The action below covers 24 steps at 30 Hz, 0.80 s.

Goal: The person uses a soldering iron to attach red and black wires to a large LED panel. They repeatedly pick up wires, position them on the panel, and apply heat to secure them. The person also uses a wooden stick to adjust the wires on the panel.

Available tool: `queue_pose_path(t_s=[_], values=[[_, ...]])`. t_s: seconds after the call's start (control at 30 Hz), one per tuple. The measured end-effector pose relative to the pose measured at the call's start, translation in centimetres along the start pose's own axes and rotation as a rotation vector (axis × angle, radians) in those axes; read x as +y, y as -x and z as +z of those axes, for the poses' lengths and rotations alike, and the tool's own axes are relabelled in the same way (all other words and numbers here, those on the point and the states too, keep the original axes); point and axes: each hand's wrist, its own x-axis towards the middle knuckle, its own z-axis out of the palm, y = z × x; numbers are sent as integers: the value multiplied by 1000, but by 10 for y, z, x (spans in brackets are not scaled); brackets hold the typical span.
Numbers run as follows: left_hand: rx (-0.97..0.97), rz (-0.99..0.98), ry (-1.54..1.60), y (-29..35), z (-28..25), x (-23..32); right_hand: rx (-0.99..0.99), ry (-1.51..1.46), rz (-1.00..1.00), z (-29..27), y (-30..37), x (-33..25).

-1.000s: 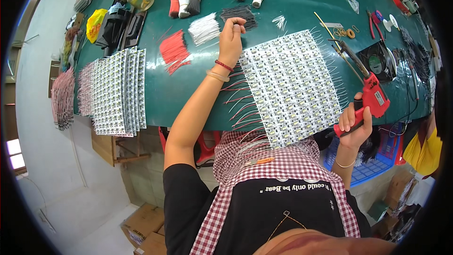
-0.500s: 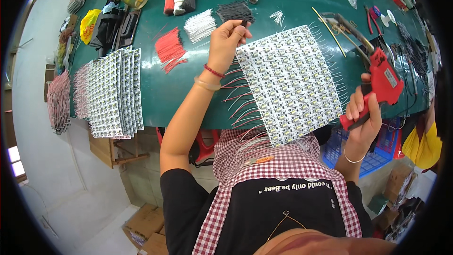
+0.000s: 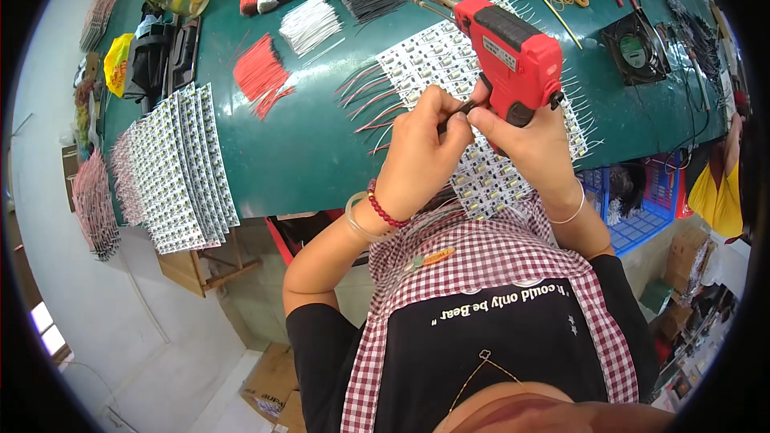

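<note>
Stack of LED strip boards (image 3: 172, 168) lies at surface (image 3: 297, 152) left edge. Left hand (image 3: 421, 144), fingers closed, pinches a dark part at rear of red soldering gun (image 3: 509, 56). Right hand (image 3: 529, 140) grips gun handle, closed, over wired LED panel (image 3: 449, 64) near front edge.

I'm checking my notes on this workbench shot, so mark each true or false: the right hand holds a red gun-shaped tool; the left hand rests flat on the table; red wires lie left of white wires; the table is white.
1. The right hand holds a red gun-shaped tool. True.
2. The left hand rests flat on the table. False: it is raised, fingers pinching at the rear of the tool.
3. The red wire bundle lies left of the white wire bundle. True.
4. The table is white. False: it is green.
</note>
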Motion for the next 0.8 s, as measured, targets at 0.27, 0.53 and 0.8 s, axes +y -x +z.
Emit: queue_pose_path(t_s=[0.27, 0.53, 0.8], values=[[5, 0, -45, 3, -2, 3, 44, 105, -92, 2, 0, 11], [31, 283, -447, 3, -16, -2, 32, 55, -23, 6, -8, 17], [135, 424, -761, -48, -86, -46, -59, -273, 23, -18, -14, 26]])
